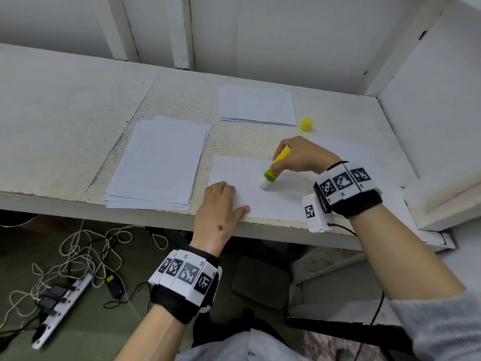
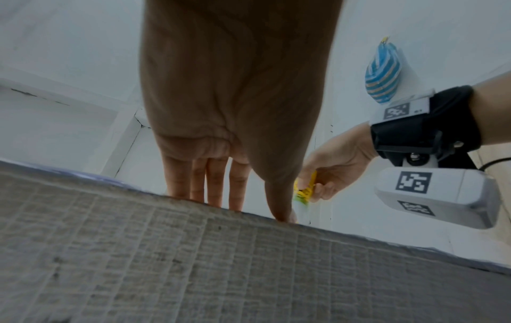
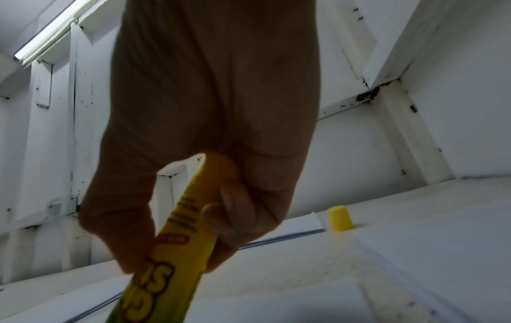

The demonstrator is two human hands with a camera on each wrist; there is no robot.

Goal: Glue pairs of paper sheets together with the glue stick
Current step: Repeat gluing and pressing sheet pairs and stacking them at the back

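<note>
A single white sheet (image 1: 242, 175) lies at the table's front edge. My left hand (image 1: 221, 196) lies flat on its near left corner with straight fingers, pressing it down. My right hand (image 1: 294, 155) grips an uncapped yellow glue stick (image 1: 277, 164), tilted, its white tip down on the sheet's middle. The wrist views show the same: the left hand (image 2: 221, 179) flat at the table edge, and the right hand (image 3: 179, 218) wrapped round the glue stick (image 3: 177, 244). The yellow cap (image 1: 306, 124) stands beyond the sheet.
A stack of white paper (image 1: 161, 162) lies left of the sheet and a smaller stack (image 1: 256, 105) lies behind it. White walls close the back and right. Another sheet (image 1: 364, 162) lies under my right wrist. Cables and a power strip (image 1: 62, 300) lie on the floor.
</note>
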